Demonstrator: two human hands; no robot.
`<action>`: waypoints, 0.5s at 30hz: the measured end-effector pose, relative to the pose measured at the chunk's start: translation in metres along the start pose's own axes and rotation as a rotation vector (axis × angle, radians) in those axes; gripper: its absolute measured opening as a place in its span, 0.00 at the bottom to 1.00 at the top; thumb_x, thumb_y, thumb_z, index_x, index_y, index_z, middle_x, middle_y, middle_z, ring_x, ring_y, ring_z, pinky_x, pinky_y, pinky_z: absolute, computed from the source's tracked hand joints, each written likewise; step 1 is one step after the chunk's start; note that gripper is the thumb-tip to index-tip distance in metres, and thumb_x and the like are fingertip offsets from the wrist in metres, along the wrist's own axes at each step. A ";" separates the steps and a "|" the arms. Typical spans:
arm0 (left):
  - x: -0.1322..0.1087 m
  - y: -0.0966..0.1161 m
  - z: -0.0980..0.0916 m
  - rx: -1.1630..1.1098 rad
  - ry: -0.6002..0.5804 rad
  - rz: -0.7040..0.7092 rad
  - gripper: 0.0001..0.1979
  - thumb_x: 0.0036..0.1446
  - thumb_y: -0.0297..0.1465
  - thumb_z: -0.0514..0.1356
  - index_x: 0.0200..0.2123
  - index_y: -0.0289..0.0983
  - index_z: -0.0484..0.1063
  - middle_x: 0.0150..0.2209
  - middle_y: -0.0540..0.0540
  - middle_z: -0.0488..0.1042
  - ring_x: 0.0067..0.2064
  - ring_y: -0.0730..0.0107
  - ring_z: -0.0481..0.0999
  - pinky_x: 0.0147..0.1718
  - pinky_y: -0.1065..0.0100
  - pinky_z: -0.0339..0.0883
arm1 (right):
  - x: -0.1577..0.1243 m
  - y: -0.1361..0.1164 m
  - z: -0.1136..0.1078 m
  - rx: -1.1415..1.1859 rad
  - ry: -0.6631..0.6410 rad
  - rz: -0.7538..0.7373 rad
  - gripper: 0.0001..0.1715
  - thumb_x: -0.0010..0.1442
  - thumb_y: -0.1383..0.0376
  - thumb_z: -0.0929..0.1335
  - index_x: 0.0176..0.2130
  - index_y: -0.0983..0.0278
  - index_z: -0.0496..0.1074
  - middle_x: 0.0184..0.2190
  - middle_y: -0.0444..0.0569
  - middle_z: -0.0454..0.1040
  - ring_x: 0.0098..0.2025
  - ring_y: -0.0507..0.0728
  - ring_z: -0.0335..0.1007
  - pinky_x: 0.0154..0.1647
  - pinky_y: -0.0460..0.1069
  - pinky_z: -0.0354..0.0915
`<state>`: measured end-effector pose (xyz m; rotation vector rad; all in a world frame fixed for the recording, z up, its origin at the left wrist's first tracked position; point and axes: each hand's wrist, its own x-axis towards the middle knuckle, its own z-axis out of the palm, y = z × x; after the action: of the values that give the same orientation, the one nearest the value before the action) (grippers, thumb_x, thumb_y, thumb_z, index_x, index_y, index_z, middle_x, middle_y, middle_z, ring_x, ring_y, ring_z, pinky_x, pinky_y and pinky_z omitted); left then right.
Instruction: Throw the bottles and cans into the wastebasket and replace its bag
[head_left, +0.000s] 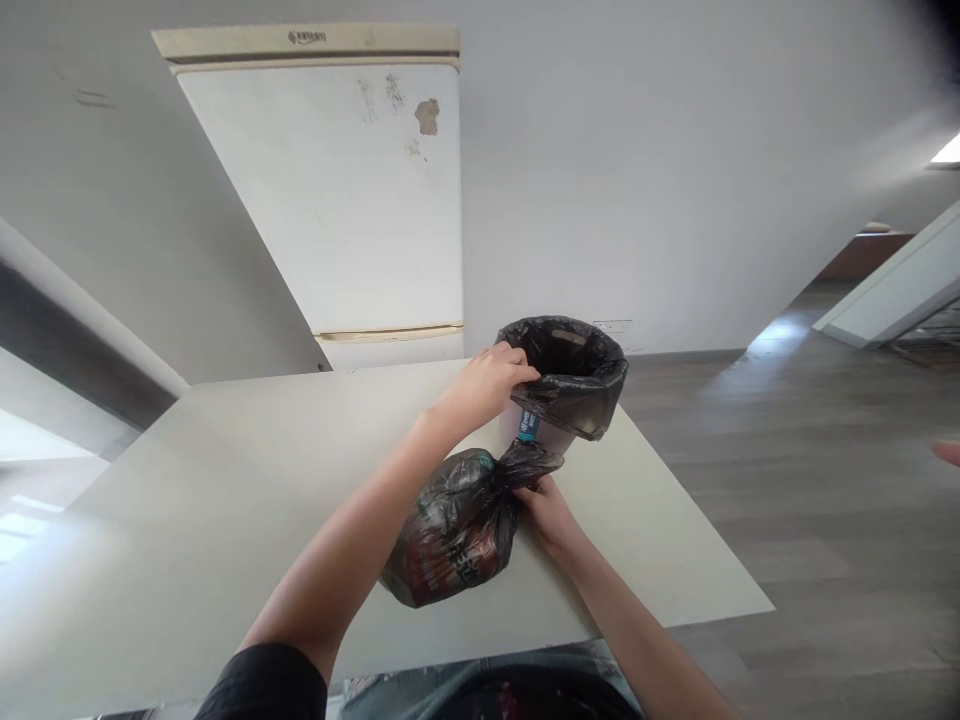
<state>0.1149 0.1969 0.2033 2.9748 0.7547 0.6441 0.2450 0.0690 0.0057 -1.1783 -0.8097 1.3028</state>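
A trash can stands on the table, lined with a black garbage bag folded over its rim. My left hand is closed on the near left edge of that liner, fingers curled over the rim. In front of the can lies a full, tied black garbage bag; red packaging shows through its thin plastic. Its gathered neck points right toward the can. My right hand grips the bag just below this neck, with some fingers hidden behind the plastic.
The pale table reaches from the left to a right edge above the grey wood floor. A white refrigerator stands behind it against the wall. At the far right edge a fingertip of what looks like another person shows.
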 end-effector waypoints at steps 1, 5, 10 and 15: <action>-0.001 -0.002 0.000 -0.001 0.001 -0.005 0.28 0.61 0.13 0.49 0.50 0.42 0.82 0.46 0.44 0.78 0.51 0.60 0.74 0.49 0.62 0.72 | -0.001 -0.002 -0.002 -0.009 0.020 0.001 0.16 0.49 0.63 0.76 0.41 0.60 0.82 0.45 0.50 0.85 0.53 0.69 0.77 0.60 0.62 0.67; -0.002 -0.004 -0.001 -0.019 0.019 -0.020 0.26 0.63 0.14 0.50 0.50 0.40 0.82 0.46 0.44 0.79 0.52 0.61 0.74 0.50 0.62 0.73 | -0.005 -0.008 -0.007 -0.044 0.034 0.009 0.17 0.51 0.63 0.76 0.42 0.62 0.82 0.47 0.52 0.85 0.54 0.69 0.76 0.60 0.62 0.67; -0.004 -0.001 -0.004 -0.026 0.050 -0.012 0.20 0.65 0.17 0.53 0.48 0.39 0.81 0.48 0.43 0.79 0.51 0.60 0.75 0.52 0.58 0.73 | -0.005 -0.005 -0.006 -0.036 -0.016 0.003 0.18 0.50 0.62 0.76 0.43 0.62 0.83 0.48 0.52 0.85 0.54 0.69 0.76 0.61 0.62 0.66; -0.006 0.001 -0.007 -0.074 0.061 -0.006 0.16 0.67 0.20 0.55 0.49 0.39 0.79 0.50 0.43 0.78 0.53 0.59 0.75 0.54 0.58 0.73 | -0.004 0.000 -0.006 -0.020 -0.015 0.006 0.18 0.51 0.62 0.77 0.43 0.62 0.83 0.48 0.52 0.85 0.55 0.71 0.76 0.62 0.63 0.66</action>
<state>0.1078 0.1931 0.2078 2.8974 0.7260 0.7485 0.2503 0.0640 0.0051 -1.1883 -0.8326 1.3127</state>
